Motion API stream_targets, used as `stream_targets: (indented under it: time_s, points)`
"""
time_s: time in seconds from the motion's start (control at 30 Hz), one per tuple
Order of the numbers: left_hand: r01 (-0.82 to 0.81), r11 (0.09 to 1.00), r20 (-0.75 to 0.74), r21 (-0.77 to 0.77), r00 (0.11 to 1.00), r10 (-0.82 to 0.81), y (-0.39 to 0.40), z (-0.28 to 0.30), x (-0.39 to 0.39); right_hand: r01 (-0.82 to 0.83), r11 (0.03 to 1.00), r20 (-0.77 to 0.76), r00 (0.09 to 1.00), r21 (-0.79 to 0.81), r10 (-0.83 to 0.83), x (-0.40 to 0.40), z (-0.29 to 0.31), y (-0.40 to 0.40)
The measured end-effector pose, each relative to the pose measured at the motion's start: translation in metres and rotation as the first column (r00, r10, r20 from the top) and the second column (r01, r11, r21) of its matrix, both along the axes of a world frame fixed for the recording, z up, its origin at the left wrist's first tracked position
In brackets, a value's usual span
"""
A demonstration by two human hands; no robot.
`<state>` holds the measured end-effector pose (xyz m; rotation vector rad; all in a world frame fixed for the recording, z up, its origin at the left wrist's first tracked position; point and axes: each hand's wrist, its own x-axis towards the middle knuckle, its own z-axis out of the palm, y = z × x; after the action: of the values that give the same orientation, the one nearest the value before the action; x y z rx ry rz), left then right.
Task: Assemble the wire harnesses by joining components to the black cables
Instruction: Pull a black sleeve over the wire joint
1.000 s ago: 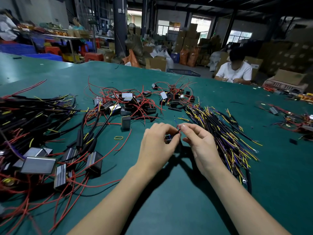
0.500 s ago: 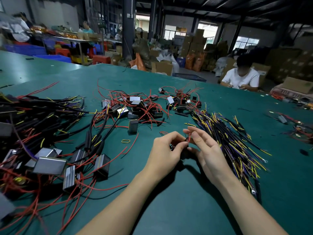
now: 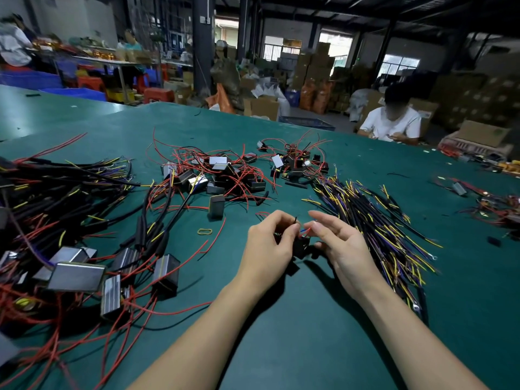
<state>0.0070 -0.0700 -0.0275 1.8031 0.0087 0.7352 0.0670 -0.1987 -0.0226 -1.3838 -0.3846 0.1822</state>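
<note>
Both hands, left hand (image 3: 267, 243) & right hand (image 3: 337, 243), pinching black component (image 3: 300, 246) w/ wires; finished harnesses (image 3: 70, 220) at 9 o'clock, loose black cables (image 3: 374, 220) at 3 left.

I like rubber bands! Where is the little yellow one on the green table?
In the head view, the yellow rubber band lies flat on the green table, just left of the left hand and below a lone small grey box.
</note>
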Motion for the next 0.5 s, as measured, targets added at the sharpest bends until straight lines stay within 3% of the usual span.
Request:
stream_targets:
  time_s: [0.2,0.5]
  points:
    - [0.000,1.000,0.000,0.009,1.000,0.000,-0.0007,-0.0006,-0.0006,0.045,0.999,-0.058,0.997,0.030,-0.043,-0.0008,-0.0007,0.0011]
    - [0.008,0.997,0.010,0.072,1.000,-0.009,-0.0009,-0.0013,0.0006,0.087,0.994,-0.025,0.996,0.061,-0.085,0.0007,-0.0001,-0.0001]
